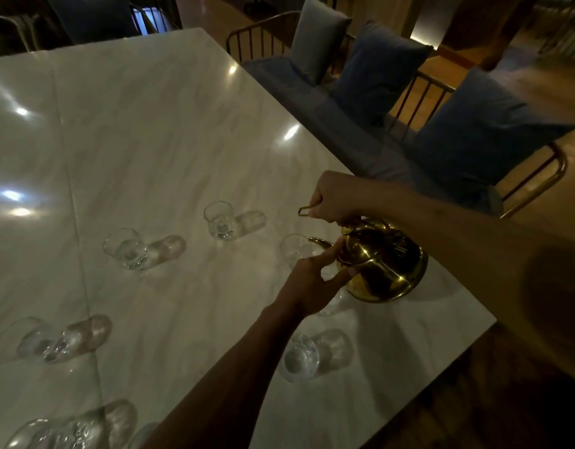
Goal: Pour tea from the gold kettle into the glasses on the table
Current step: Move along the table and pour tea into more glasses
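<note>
A shiny gold kettle [383, 264] hangs tilted above the right side of the white marble table [156, 131]. My right hand [331, 197] is shut on its wire handle from above. My left hand [315, 280] touches the kettle's front just below the spout, thumb and fingers against the brass. The spout points left over a clear glass [295, 247], partly hidden behind my left hand. Other clear glasses stand at the middle [219, 220], the left middle [125, 249], the near right [300, 358], the left [30, 338] and the bottom left [30, 434].
The table's right edge runs diagonally close to the kettle. Beyond it stands a metal-framed bench [532, 186] with blue and grey cushions [480, 131]. Dark wooden floor [474, 400] lies at the lower right. Dark chairs [85, 17] are at the far end.
</note>
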`<action>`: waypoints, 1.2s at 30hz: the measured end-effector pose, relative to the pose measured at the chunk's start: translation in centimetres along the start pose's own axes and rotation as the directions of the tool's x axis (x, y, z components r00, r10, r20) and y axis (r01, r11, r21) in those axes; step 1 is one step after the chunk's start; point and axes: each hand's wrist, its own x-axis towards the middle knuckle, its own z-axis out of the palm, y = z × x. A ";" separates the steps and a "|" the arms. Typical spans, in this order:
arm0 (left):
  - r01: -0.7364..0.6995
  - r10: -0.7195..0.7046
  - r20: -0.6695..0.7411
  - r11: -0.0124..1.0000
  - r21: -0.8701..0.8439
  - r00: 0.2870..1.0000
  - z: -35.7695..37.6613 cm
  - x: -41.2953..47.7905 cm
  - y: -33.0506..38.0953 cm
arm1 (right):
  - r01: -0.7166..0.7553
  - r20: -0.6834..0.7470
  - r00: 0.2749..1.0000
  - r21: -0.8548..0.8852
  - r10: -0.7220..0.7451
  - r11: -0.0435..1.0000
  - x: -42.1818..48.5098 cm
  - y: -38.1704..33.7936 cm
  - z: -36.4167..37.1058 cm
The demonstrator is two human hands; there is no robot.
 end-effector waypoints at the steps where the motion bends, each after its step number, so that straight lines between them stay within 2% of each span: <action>1: 0.010 -0.010 -0.003 1.000 -0.006 1.000 0.1 0.0 -0.1 | 0.004 0.005 1.000 -0.013 -0.004 1.000 0.2 -0.1 0.1; 5: 0.064 -0.065 -0.033 0.998 -0.020 0.997 0.2 0.0 -0.4 | 0.014 0.030 0.999 -0.037 -0.012 0.999 0.9 -0.6 0.5; 18: 0.101 -0.102 -0.036 0.994 -0.032 0.994 0.1 -0.2 -0.7 | 0.033 0.067 0.997 -0.116 -0.026 0.993 2.1 -2.1 1.3; 36: 0.093 -0.096 -0.057 0.994 -0.057 0.994 -0.7 -0.8 -0.5 | 0.037 0.080 0.997 -0.201 -0.021 0.979 1.8 -3.6 1.9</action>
